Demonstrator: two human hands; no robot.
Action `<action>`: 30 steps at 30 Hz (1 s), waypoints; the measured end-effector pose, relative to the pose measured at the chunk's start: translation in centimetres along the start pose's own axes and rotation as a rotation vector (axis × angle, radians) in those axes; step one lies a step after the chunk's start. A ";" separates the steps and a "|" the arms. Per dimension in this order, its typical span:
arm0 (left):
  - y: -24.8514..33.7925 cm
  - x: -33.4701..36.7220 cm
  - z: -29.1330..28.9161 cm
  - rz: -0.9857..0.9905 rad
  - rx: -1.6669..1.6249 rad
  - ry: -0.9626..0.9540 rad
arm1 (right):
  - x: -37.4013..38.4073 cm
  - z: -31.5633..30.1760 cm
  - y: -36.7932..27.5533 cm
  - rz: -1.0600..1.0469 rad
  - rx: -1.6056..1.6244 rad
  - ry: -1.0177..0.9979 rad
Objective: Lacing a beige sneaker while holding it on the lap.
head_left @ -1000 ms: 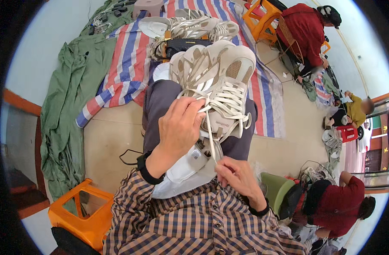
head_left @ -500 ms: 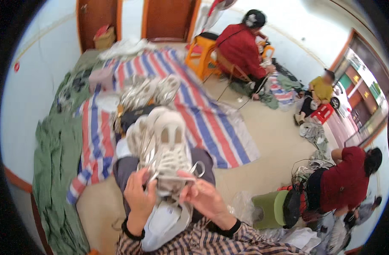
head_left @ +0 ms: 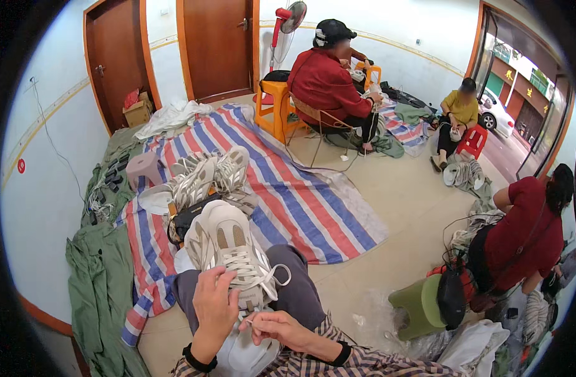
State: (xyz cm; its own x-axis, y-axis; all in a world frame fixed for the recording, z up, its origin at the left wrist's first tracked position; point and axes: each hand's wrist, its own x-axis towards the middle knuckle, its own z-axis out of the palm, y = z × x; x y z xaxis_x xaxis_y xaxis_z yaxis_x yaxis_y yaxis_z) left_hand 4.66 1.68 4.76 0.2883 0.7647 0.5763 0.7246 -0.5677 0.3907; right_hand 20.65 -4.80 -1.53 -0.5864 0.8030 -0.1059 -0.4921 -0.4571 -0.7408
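Observation:
A beige-white sneaker lies on my lap, its toe pointing away and its white laces threaded in rows. A loop of shoelace sticks out on its right side. My left hand is beside the tongue, fingers stretched and apart. Just to the right, my right hand is closed in a pinch on a thin, pale lace end near the shoe's opening. Another pale shoe lies under my wrists, partly hidden by my hands.
Several similar sneakers sit ahead on a striped tarp. A green stool stands to my right, near a person in red. Farther off sit a person in a red jacket and one in yellow.
Both hands have come off the shoe's tongue, nearer to me. My left fingers have spread, and my right hand has closed into a pinch. The view has shifted.

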 end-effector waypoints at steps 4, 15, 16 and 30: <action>-0.6 0.7 0.2 0.026 0.028 -0.032 | 0.5 -0.2 0.5 0.004 0.062 0.044; 0.3 1.2 -1.1 0.160 0.026 -0.098 | 0.7 -0.4 2.3 0.033 0.214 0.012; 0.6 0.9 -1.2 0.136 -0.010 -0.109 | 0.5 -0.3 2.3 0.045 0.199 0.018; -2.5 0.4 -2.9 -0.451 -0.695 -0.139 | -12.7 -12.6 -4.8 -0.095 -0.701 0.845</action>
State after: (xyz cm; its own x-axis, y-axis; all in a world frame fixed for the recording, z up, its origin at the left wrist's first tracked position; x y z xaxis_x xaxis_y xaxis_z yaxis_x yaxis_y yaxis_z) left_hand 1.15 2.54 6.15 0.1711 0.9682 0.1827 0.2518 -0.2223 0.9419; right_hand 38.57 -8.00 -4.96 0.1951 0.9483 -0.2503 0.1194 -0.2763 -0.9536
